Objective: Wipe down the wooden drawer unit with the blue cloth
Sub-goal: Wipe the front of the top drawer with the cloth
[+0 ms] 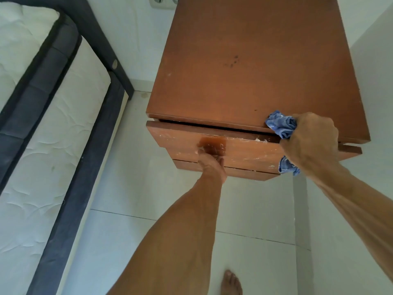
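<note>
bare foot [231,283] on tile | left hand [211,162] hooked under drawer [212,145] | right hand [311,138] clenched cloth [281,125] | risk: drawer sliding, pinching fingers

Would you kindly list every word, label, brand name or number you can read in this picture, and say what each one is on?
None: no readable text anywhere in the head view.
Brown wooden drawer unit: only dark spots and pale scuffs, no label.
Crumpled blue cloth in the right hand: no tag visible.
White wall socket: no markings readable.
</note>
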